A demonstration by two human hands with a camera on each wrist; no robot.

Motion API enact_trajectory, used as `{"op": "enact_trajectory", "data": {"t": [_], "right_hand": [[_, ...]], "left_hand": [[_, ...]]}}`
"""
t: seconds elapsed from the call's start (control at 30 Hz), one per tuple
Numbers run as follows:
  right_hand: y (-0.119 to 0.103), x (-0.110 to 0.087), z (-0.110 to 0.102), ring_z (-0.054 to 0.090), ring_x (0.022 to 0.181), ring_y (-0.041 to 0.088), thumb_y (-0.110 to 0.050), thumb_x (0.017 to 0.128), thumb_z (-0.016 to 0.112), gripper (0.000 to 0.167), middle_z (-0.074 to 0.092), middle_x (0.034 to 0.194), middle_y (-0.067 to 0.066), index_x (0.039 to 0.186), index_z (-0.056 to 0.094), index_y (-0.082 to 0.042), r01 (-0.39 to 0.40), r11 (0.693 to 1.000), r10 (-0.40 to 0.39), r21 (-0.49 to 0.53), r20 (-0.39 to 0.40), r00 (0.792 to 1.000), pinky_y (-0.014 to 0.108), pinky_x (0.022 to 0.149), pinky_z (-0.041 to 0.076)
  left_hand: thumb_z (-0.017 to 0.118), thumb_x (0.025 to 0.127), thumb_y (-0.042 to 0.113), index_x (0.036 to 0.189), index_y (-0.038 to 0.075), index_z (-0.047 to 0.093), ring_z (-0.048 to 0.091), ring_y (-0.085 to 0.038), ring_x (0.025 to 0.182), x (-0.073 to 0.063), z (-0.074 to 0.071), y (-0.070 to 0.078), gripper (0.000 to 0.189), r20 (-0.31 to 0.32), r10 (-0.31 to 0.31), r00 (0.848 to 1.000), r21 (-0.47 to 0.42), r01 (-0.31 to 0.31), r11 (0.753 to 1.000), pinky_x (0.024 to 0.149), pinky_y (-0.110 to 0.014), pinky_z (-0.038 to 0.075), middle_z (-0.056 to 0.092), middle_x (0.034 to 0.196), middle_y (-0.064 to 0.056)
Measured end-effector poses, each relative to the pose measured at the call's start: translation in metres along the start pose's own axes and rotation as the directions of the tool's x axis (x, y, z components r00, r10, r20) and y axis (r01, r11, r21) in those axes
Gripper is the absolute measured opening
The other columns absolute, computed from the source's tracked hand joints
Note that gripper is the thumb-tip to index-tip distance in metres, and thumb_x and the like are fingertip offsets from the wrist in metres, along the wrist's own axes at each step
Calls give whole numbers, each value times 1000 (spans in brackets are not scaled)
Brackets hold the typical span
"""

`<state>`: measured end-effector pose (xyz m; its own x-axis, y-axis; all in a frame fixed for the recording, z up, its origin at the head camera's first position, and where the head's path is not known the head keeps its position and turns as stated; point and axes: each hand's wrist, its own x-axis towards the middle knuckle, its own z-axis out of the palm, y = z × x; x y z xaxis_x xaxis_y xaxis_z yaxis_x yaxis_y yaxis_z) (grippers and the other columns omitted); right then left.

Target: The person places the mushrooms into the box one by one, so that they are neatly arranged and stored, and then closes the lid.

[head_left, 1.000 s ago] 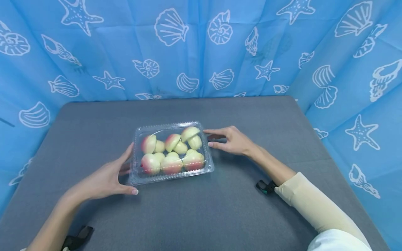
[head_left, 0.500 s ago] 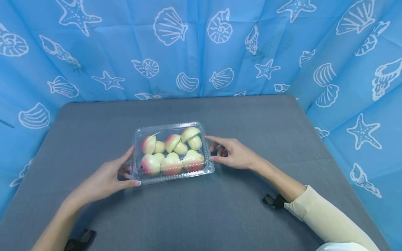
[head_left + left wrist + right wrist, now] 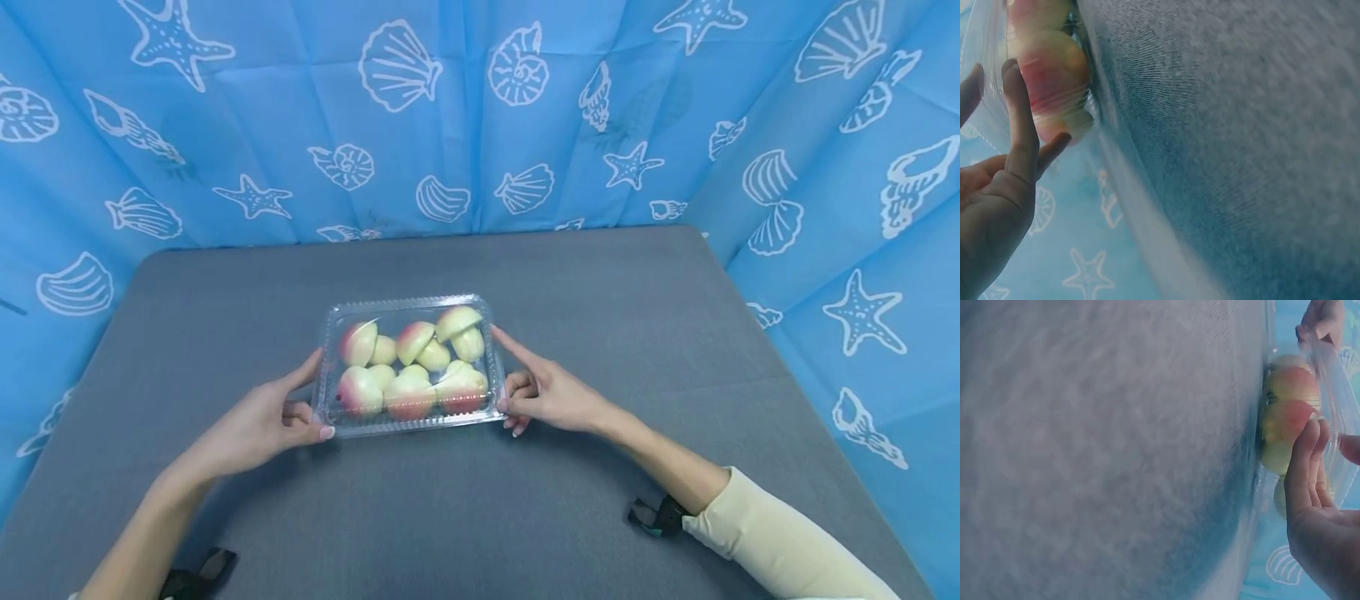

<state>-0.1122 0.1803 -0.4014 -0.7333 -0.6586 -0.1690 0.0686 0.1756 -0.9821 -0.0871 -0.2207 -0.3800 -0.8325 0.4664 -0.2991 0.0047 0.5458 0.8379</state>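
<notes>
A clear, lidded plastic box (image 3: 420,423) sits on the table in the middle of the head view. Inside lie several pale mushroom-shaped pieces (image 3: 411,395) with pink-red caps. My left hand (image 3: 258,421) grips the box's near left corner, its thumb at the front edge and index finger along the left side. At the near right corner my right hand (image 3: 562,396) holds the box by its rim, with its index finger stretched along the right side. Both wrist views show fingers (image 3: 1021,125) of each hand against the box wall; the box's underside is hidden.
Grey cloth covers the table (image 3: 480,517). Behind and to the sides hangs a blue curtain (image 3: 480,108) printed with white shells and starfish. Black wrist straps (image 3: 656,515) are on both forearms.
My right hand has slid toward me along the box's right side to its near corner, its fingers curling in. My left thumb and fingers have closed in on the left corner. The box has barely moved.
</notes>
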Motion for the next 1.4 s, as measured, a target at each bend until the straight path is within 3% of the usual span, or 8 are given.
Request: {"op": "enact_trajectory", "data": {"t": [0.1,0.23,0.43,0.57,0.83,0.93,1.17,1.4], "right_hand": [[0,0,2,66,80,49,6,94,58,99,62,92,35,160,-1,-37,-17,999,17,29,8,1000,50,67,60],[1,0,3,67,79,42,3,94,60,100,64,93,33,159,-3,-39,-50,998,49,50,10,999,49,64,60],[3,-3,3,67,74,28,3,95,58,97,64,91,31,160,-1,-37,-43,997,44,66,-12,999,38,63,59],[4,-5,4,65,72,25,6,95,55,96,61,90,34,160,-1,-35,-24,997,25,74,-15,1000,32,62,58],[2,-7,1,65,72,31,5,94,57,95,63,88,28,160,3,-37,-44,996,47,75,-34,998,36,63,59],[2,-7,0,65,73,36,3,94,60,96,64,86,27,160,2,-36,-36,999,36,-6,-48,998,41,65,59],[0,-6,-2,68,78,32,-11,93,68,95,70,89,11,161,5,-32,-39,963,19,-267,-77,997,40,71,59],[-4,-7,-9,68,82,14,-30,91,73,93,69,112,5,161,11,-26,-29,868,-15,-496,-85,996,30,72,57]], "left_hand": [[71,92,10,160,14,-5,68,-25,74,0,-2,-1,102,37,33,999,-87,-29,996,66,-27,52,68,90,-19],[64,95,1,159,10,-7,72,-28,89,1,-3,-2,96,64,72,995,-168,-61,984,81,-25,55,57,128,-30],[64,95,1,159,11,-6,72,-31,92,4,-2,-4,95,64,71,995,-174,-59,983,85,-26,56,58,129,-31],[68,92,0,160,13,-3,72,-33,88,8,2,-5,99,41,42,998,-177,-34,984,78,-30,58,33,150,-32],[71,90,4,160,16,-2,72,-31,84,10,1,0,102,39,13,999,-147,-7,989,76,-29,57,43,140,-28],[70,91,5,160,14,-2,71,-30,86,9,-1,0,101,51,44,998,-142,-36,989,79,-29,57,31,151,-30],[77,88,18,160,9,5,71,-20,90,6,-5,-2,103,6,70,998,12,-70,997,75,-27,57,67,117,-19],[81,82,42,159,7,19,64,-37,112,8,-6,-3,105,-83,101,991,301,-72,951,85,-47,57,33,154,-29]]}}
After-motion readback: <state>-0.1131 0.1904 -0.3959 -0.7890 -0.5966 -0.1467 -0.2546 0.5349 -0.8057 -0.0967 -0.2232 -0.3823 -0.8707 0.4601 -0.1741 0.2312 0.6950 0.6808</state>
